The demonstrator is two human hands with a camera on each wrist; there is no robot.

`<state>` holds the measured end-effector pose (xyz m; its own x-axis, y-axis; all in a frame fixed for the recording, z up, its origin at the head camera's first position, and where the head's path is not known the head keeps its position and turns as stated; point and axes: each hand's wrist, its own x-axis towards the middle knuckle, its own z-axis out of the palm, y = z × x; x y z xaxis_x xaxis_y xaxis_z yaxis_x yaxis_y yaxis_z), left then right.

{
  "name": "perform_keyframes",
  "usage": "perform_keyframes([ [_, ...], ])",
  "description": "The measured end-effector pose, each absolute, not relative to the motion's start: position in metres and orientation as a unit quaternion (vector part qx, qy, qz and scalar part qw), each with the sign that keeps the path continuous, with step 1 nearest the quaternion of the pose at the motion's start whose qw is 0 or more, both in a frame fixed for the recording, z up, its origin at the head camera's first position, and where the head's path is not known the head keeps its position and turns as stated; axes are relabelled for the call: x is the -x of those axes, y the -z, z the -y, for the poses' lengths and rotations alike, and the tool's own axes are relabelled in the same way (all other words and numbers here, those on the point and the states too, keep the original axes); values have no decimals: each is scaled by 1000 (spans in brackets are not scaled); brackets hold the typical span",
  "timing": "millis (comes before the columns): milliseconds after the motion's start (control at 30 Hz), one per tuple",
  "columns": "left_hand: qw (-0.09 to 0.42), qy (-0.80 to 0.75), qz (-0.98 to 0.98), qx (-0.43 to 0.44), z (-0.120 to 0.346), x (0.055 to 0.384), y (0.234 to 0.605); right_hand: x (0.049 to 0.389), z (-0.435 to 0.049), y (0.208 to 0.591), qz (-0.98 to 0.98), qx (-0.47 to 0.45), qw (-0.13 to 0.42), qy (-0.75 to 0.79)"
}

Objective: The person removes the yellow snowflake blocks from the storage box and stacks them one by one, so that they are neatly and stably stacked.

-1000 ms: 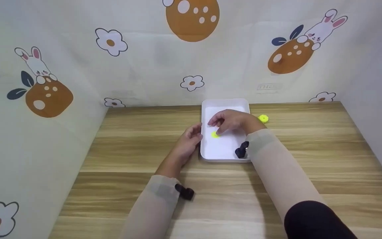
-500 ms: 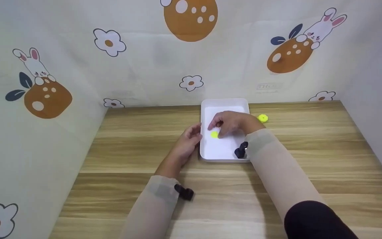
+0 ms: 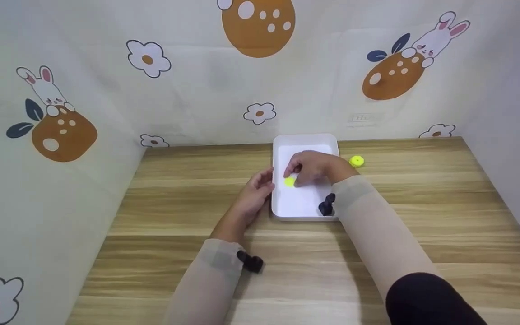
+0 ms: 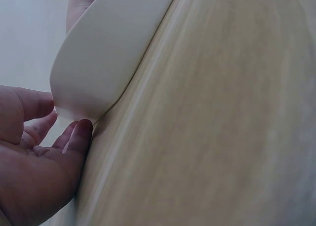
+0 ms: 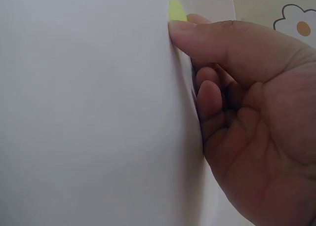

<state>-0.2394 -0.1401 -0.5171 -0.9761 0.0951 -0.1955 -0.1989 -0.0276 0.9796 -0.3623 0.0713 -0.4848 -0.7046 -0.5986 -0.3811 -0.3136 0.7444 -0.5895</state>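
A shallow white tray (image 3: 305, 205) lies on the table. Inside it, my right hand (image 3: 312, 168) pinches a small bright yellow disc (image 3: 290, 181) between thumb and index finger, close to the tray floor. In the right wrist view, the thumb (image 5: 190, 36) covers part of this yellow disc (image 5: 177, 10), and the other fingers are bent underneath. My left hand (image 3: 253, 196) touches the tray's left side from outside. The left wrist view has its fingertips and thumb (image 4: 79, 137) against the white tray wall (image 4: 98, 58), near the tabletop.
Just right of the tray, a round yellow piece (image 3: 357, 161) with a scalloped edge and a centre hole lies on the wood-grain table (image 3: 174, 194). A patterned cloth (image 3: 206, 90) hangs behind the table.
My right index finger has come down to the yellow disc, closing the pinch with the thumb. The disc has shifted slightly within the tray. My left hand stays against the tray.
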Motion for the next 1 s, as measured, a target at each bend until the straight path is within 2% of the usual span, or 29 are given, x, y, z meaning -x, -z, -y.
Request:
perform_keyframes([
  [233, 104, -716, -689, 42, 140, 240, 517, 363, -73, 487, -874, 257, 289, 294],
  [667, 104, -710, -696, 39, 142, 238, 517, 366, -72, 492, -877, 271, 252, 305],
  [1000, 99, -710, -696, 41, 140, 238, 516, 370, -74, 495, -879, 236, 237, 340],
])
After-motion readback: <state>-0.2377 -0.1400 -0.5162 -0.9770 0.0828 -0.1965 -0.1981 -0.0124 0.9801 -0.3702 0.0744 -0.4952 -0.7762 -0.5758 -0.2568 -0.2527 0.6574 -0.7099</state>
